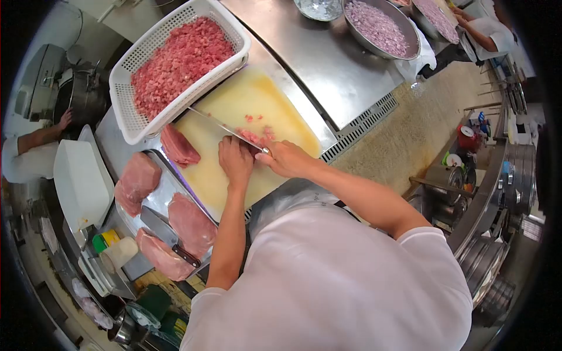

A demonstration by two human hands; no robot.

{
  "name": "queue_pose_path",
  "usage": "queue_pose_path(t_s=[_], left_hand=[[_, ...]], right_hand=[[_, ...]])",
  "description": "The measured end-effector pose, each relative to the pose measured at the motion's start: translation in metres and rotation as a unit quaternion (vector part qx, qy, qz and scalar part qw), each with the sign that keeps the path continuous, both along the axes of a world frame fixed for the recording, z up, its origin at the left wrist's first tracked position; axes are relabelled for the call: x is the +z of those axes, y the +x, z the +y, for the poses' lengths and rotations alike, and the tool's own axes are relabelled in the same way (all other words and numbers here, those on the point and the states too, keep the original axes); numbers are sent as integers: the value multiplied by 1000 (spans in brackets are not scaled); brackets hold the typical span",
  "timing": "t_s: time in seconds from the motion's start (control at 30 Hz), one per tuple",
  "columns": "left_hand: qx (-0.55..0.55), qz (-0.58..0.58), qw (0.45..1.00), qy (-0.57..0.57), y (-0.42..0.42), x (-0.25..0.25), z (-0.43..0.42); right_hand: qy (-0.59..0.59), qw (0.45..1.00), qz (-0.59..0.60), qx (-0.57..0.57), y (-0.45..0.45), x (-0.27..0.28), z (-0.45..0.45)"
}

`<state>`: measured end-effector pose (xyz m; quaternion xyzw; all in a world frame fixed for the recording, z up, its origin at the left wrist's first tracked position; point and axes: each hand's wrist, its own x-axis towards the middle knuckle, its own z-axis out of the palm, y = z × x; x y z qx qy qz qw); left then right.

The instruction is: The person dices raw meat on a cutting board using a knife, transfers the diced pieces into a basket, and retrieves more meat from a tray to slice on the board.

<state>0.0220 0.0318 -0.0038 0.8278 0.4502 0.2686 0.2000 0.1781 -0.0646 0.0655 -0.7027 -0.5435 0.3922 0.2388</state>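
On the yellowed cutting board (281,111), my right hand (285,159) is closed around the handle of a long knife (225,126). The blade points to the upper left, its tip near the basket. My left hand (236,159) rests on the board close beside the blade, fingers curled down; what lies under them is hidden. Small diced meat pieces (257,136) lie scattered just past the blade. A slab of raw meat (178,146) sits at the board's left edge. A white perforated basket (241,54) full of diced meat (181,64) stands at the board's far side.
Left of the board, a metal tray (126,219) carries large raw meat pieces (190,225) and a second knife (159,227). Bowls of chopped purplish food (377,28) stand at the upper right. Other people's arms (477,35) show at both sides.
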Motion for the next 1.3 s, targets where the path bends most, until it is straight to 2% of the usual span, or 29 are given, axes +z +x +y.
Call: queue_pose_path(t_s=[0.1,0.2,0.3,0.37,0.4,0.47,0.53,0.6,0.7,0.8,0.9,1.0,1.07,1.13,1.17,1.2,1.3], left_hand=[[-22,-30,999,11,-5,11,-2],[7,-83,996,13,-6,7,-4],[12,-35,999,23,-5,-2,-5],[14,-14,1000,11,-6,-1,-10],[18,-6,1000,11,-4,1,-7],[9,-23,999,20,-7,4,-4],[3,-49,999,22,-5,5,-5],[13,-75,997,17,-8,5,-10],[32,-23,999,15,-7,-3,-10],[30,-16,999,10,-8,-2,-10],[-11,-44,999,15,-15,7,-8],[19,-59,998,3,-19,4,-11],[36,-29,999,14,-16,0,-16],[40,-5,999,17,-15,-6,-18],[39,6,999,13,-16,-7,-20],[41,16,999,15,-16,-6,-16],[16,-19,999,20,-20,-2,-14]], right_hand=[[3,999,33,-11,8,15,0],[-166,983,76,25,22,78,-15],[-169,982,86,17,16,59,-23],[-75,996,42,9,2,12,-15],[-22,1000,17,9,0,7,-4],[42,998,41,-5,3,0,0],[-23,998,62,-2,10,25,-2],[-215,972,87,31,17,90,-5],[-270,956,114,12,9,87,-7],[-43,997,64,-4,-4,13,-1],[22,999,31,8,-2,-3,-2],[-222,970,100,8,6,96,-3],[-254,960,121,8,1,84,-6],[-206,972,108,7,-5,55,-7],[-143,986,85,10,-11,27,-5],[-74,995,61,16,-13,24,4],[-81,994,75,10,-8,33,3]])
